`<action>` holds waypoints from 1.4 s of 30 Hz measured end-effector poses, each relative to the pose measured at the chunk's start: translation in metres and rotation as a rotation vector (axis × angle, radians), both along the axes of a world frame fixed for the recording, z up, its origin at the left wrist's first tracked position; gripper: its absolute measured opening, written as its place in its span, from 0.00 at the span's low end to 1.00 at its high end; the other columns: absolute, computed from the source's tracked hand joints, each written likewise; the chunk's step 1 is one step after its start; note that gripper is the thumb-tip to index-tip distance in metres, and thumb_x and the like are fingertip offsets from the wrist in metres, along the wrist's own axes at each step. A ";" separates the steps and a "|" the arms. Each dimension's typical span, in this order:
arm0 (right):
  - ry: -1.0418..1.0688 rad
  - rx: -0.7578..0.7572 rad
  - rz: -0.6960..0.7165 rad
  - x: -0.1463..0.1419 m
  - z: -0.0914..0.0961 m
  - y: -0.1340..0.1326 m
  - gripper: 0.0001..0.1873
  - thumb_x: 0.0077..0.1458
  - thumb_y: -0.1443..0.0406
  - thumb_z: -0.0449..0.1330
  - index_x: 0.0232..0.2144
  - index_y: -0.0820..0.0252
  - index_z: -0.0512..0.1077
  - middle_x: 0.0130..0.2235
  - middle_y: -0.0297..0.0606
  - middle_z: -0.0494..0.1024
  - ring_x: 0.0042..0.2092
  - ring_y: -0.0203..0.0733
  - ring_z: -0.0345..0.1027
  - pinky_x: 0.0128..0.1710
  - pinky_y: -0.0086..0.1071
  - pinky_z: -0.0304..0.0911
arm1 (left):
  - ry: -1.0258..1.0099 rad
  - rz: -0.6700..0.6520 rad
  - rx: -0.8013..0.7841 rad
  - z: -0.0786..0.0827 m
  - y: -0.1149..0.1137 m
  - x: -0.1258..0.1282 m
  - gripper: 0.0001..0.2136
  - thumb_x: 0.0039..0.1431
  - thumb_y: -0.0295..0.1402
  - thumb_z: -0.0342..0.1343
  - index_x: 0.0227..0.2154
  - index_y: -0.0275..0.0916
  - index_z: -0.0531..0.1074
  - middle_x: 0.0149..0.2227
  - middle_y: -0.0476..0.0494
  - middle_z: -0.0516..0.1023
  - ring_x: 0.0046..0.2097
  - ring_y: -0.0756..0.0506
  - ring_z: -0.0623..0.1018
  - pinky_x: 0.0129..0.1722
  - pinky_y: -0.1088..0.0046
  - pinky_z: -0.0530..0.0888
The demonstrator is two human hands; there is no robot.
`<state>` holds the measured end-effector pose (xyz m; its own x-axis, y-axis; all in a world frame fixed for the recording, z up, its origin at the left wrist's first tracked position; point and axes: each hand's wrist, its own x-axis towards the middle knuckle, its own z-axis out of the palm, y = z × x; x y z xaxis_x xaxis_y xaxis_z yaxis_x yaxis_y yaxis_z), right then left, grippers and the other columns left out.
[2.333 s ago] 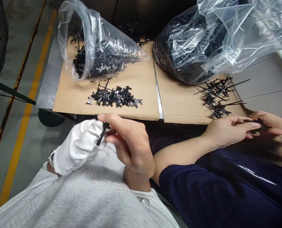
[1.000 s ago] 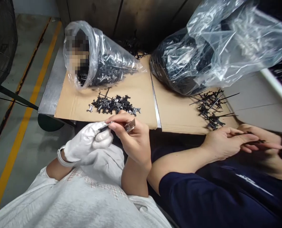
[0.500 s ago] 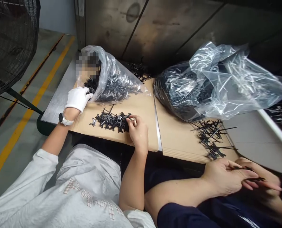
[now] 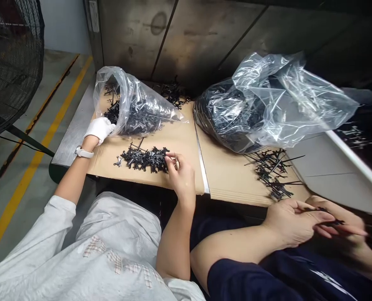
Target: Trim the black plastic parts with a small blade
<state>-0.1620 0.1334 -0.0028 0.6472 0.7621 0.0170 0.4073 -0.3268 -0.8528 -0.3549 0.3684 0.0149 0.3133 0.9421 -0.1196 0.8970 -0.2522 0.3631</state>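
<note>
My left hand (image 4: 100, 129), in a white glove, is at the mouth of a clear plastic bag (image 4: 153, 102) that lies on its side with small black plastic parts (image 4: 140, 119) in it. Its fingers are curled by the bag's lower rim; what they hold, if anything, I cannot make out. My bare right hand (image 4: 182, 175) is closed at the right end of a pile of black parts (image 4: 145, 159). Between its thumb and fingers shows a thin, pale, pointed thing (image 4: 176, 162), too small to name surely. One part (image 4: 118, 161) lies at the pile's left end.
Brown cardboard (image 4: 186, 140) covers the table. A larger bag of black parts (image 4: 233, 113) and a pile of long black pieces (image 4: 273, 171) stand to the right. A co-worker's hands (image 4: 289, 221) hold a dark part there. A fan (image 4: 12, 62) is at far left.
The view has shifted slightly, so the table things appear a little further left. My left hand has moved slightly at the bag's mouth, its fingers more curled. My right hand stays by the pile.
</note>
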 end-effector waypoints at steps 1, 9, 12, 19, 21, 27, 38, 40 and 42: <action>0.002 0.009 -0.001 0.000 0.002 -0.001 0.23 0.56 0.49 0.55 0.39 0.60 0.77 0.32 0.43 0.79 0.34 0.46 0.70 0.35 0.37 0.64 | -0.020 0.017 0.013 0.002 -0.001 -0.001 0.09 0.64 0.34 0.52 0.33 0.36 0.75 0.41 0.35 0.81 0.43 0.39 0.79 0.42 0.69 0.68; 0.024 0.052 0.008 -0.002 0.017 -0.007 0.23 0.57 0.48 0.56 0.39 0.61 0.77 0.33 0.42 0.79 0.33 0.44 0.68 0.34 0.36 0.64 | -0.294 0.122 0.031 0.032 -0.019 -0.016 0.09 0.60 0.30 0.58 0.25 0.38 0.65 0.32 0.46 0.74 0.35 0.47 0.69 0.40 0.71 0.64; 0.081 0.110 0.064 -0.013 0.025 -0.007 0.22 0.59 0.49 0.57 0.39 0.60 0.77 0.32 0.40 0.78 0.32 0.42 0.68 0.33 0.35 0.63 | -0.492 0.145 0.039 0.045 -0.040 -0.022 0.10 0.58 0.26 0.57 0.25 0.38 0.61 0.29 0.49 0.68 0.33 0.49 0.65 0.38 0.72 0.63; 0.324 0.439 0.413 -0.061 0.043 0.009 0.23 0.63 0.50 0.63 0.53 0.57 0.73 0.32 0.31 0.73 0.27 0.34 0.60 0.27 0.29 0.59 | -1.027 -0.038 -0.306 0.055 -0.127 -0.026 0.09 0.51 0.36 0.57 0.29 0.39 0.62 0.28 0.50 0.68 0.30 0.52 0.66 0.34 0.75 0.67; 0.293 0.487 0.487 -0.066 0.046 0.011 0.24 0.63 0.51 0.65 0.56 0.55 0.72 0.35 0.31 0.75 0.26 0.32 0.57 0.25 0.29 0.58 | -1.053 -0.059 -0.408 0.054 -0.144 -0.024 0.11 0.50 0.39 0.58 0.29 0.39 0.64 0.29 0.49 0.68 0.30 0.52 0.68 0.32 0.75 0.68; 0.278 0.521 0.507 -0.066 0.050 0.004 0.17 0.63 0.50 0.65 0.41 0.58 0.78 0.35 0.35 0.78 0.31 0.35 0.67 0.35 0.31 0.66 | -1.094 -0.077 -0.489 0.052 -0.160 -0.019 0.14 0.54 0.46 0.58 0.34 0.40 0.68 0.31 0.47 0.71 0.33 0.49 0.73 0.37 0.73 0.76; 0.390 0.441 0.623 -0.087 0.046 -0.016 0.28 0.66 0.41 0.54 0.39 0.58 0.74 0.34 0.38 0.77 0.36 0.40 0.72 0.36 0.35 0.70 | -1.154 -0.015 -0.350 0.034 -0.183 -0.007 0.15 0.63 0.49 0.54 0.34 0.42 0.67 0.38 0.43 0.76 0.44 0.44 0.79 0.52 0.67 0.78; 0.170 0.465 0.600 -0.084 0.050 -0.025 0.29 0.70 0.42 0.48 0.47 0.57 0.74 0.37 0.39 0.78 0.37 0.41 0.72 0.37 0.35 0.69 | -1.110 0.067 -0.264 0.035 -0.187 -0.008 0.16 0.63 0.50 0.53 0.33 0.42 0.66 0.38 0.42 0.75 0.46 0.44 0.78 0.54 0.65 0.77; -0.002 0.502 0.568 -0.079 0.054 -0.033 0.26 0.73 0.46 0.46 0.55 0.55 0.71 0.37 0.37 0.78 0.36 0.40 0.72 0.36 0.35 0.68 | -1.051 0.121 -0.171 0.038 -0.192 -0.011 0.17 0.65 0.51 0.52 0.30 0.42 0.64 0.35 0.43 0.73 0.44 0.44 0.77 0.53 0.65 0.77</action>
